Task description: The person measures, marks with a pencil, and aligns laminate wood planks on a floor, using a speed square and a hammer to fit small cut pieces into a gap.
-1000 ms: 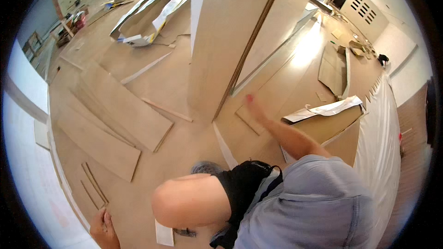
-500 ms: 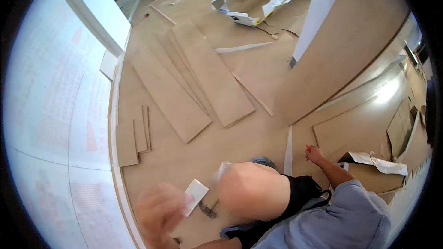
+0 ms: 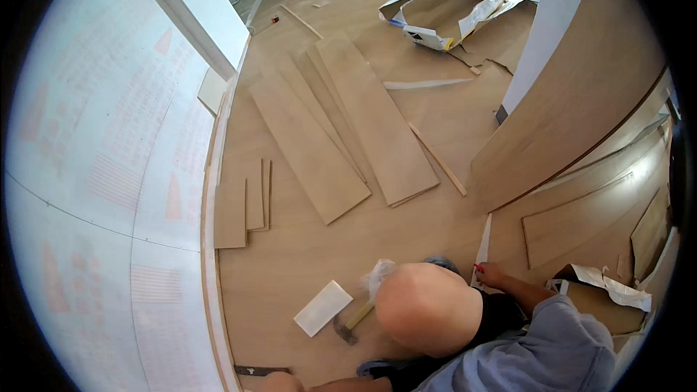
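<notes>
Slim red pen-like stick [image 3: 478,268] sits gripped in the right hand [image 3: 494,274], low and right of centre above the light-brown wood-look floor [image 3: 290,268]. At the far left, a white wall covering with faint reddish print [image 3: 94,196] runs alongside that floor; on the right, a white upright post [image 3: 544,36] adjoins a tall brown wooden panel [image 3: 573,101].

Counting from left to right: three short brown boards [image 3: 232,214] overlap beside the wall covering. One dark flat metal bar [image 3: 250,371] lies at the lower edge, just beside the left hand [image 3: 279,382], which is cut off there, so I cannot tell whether it grips anything. At least four long brown planks [image 3: 308,152] fan out across the middle. Nearer lie one white rectangular block [image 3: 323,308], one claw hammer with a wooden handle [image 3: 359,315] and one crumpled clear plastic piece [image 3: 381,274]. Two torn-open cardboard cartons with white flaps [image 3: 435,38] follow: one toward the back, one beyond the right arm.
</notes>
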The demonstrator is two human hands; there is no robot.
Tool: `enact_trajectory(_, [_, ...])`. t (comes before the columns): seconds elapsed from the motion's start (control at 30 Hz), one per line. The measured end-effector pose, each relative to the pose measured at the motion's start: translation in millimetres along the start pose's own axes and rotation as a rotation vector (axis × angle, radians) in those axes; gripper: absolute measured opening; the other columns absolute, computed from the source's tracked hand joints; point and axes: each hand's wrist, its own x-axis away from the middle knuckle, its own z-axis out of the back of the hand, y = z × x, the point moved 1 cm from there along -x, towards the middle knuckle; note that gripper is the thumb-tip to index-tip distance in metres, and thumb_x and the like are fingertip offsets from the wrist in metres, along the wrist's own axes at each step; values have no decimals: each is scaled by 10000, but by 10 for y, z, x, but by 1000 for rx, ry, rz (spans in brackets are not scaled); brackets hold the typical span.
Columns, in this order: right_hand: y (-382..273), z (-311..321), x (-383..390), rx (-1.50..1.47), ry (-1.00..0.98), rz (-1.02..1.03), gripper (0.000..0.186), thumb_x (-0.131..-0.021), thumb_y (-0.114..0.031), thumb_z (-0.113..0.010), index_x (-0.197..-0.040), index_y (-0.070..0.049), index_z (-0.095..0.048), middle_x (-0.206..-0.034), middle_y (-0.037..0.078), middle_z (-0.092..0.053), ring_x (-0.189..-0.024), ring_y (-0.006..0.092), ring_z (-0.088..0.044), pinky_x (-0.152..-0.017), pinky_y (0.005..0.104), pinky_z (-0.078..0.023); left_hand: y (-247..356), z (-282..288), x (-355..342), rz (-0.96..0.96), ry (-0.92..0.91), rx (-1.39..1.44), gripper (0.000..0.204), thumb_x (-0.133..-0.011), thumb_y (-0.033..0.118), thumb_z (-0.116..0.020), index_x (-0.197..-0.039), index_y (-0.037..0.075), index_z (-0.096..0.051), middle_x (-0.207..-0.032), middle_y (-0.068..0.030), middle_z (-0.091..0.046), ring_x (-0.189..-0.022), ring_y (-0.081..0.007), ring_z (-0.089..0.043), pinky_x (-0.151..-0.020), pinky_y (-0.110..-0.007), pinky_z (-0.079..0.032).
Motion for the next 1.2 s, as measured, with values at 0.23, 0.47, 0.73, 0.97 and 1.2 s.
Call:
enact_trajectory(0.23, [289,-63,-207,-180,51,-84,243,-957,-197,-586,-931,42,-624,-811,141,-697,-682,225,-690,-634,384,-564,2,-7,14,99,-73,-22,127,-873,-12,-631,-992,31,-627,-1092,-70,-630,-724,-221,-675,-633,-336,-584])
enact_trajectory(0.47, [-483,189,-608,223,144,247,330,-937,-318,-575,-910,6,-632,-822,214,-686,-749,385,-675,-673,468,-524,-72,18,100,282,-86,47,107,-861,40,-691,-964,57,-663,-1132,-29,-638,-708,-230,-676,-634,-328,-585])
enact_trajectory(0.73, [-2585,132,-1855,283,286,615,217,-929,-216,-557,-1008,-34,-646,-947,180,-696,-827,328,-698,-694,467,-547,-66,180,131,618,-145,39,144,-923,135,-631,-1021,67,-711,-1222,-38,-644,-707,-263,-682,-632,-352,-595])
enact_trajectory(0.97, [-3876,-155,-2441,870,365,782,621,-974,-342,-535,-1528,-130,-351,-1478,360,-367,-1268,463,-504,-824,378,-571,-225,435,455,989,-173,209,287,-965,210,-600,-1226,108,-662,-1241,-150,-634,-886,-348,-721,-736,-402,-621])
enact_trajectory(1.2, [-3947,-436,-2896,729,284,564,803,-928,-503,-607,-1552,-112,-287,-1512,365,-291,-1396,466,-354,-975,414,-519,-561,608,855,865,-104,-25,395,-960,295,-617,-1308,109,-593,-1275,-157,-621,-956,-355,-679,-823,-411,-572])
